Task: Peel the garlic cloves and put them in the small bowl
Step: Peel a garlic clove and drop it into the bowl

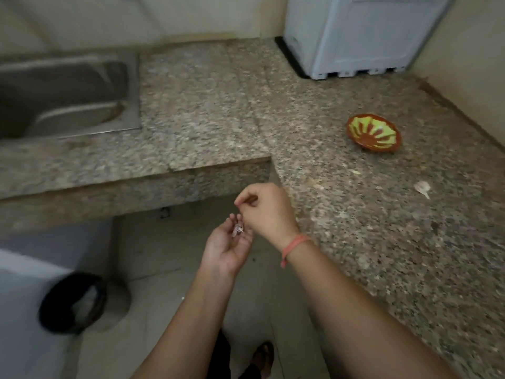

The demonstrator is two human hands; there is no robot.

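Fingers [232, 218] of left hand [226, 248] cradling garlic clove [237, 230], right hand [266, 212] curled above

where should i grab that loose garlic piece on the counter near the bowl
Pinch the garlic piece across its plump, rounded body, coming down from above: it lies flat on the counter with nothing touching it, and its thin tail at the near-right end looks too slight to hold.

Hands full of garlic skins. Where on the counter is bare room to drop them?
Bare granite between sink and white appliance, and the counter this side of the loose garlic piece. Tighter only around small bowl and that piece.
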